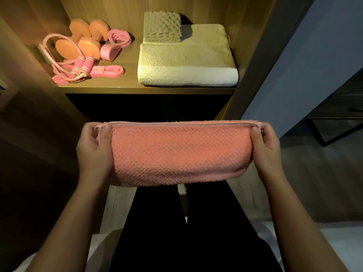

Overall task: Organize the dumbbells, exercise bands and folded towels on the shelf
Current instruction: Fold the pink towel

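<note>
A folded pink towel [179, 153] hangs in the air in front of the shelf, below its front edge. My left hand [94, 152] pinches its left end and my right hand [267, 150] pinches its right end. On the wooden shelf [129, 75], a large folded white towel [186, 61] lies at the right with a small waffle-textured towel [162, 26] on its back part. At the left stand two orange dumbbells [78, 42], with pink exercise bands [115, 42] beside them, a flat pink band [110, 71] and a pink jump rope [82, 65] in front.
Wooden side walls [253, 46] close in the shelf on both sides. Below the shelf is a dark opening [147, 107]. A dark piece of furniture [337, 110] stands at the right. My legs in dark trousers [186, 232] are below the towel.
</note>
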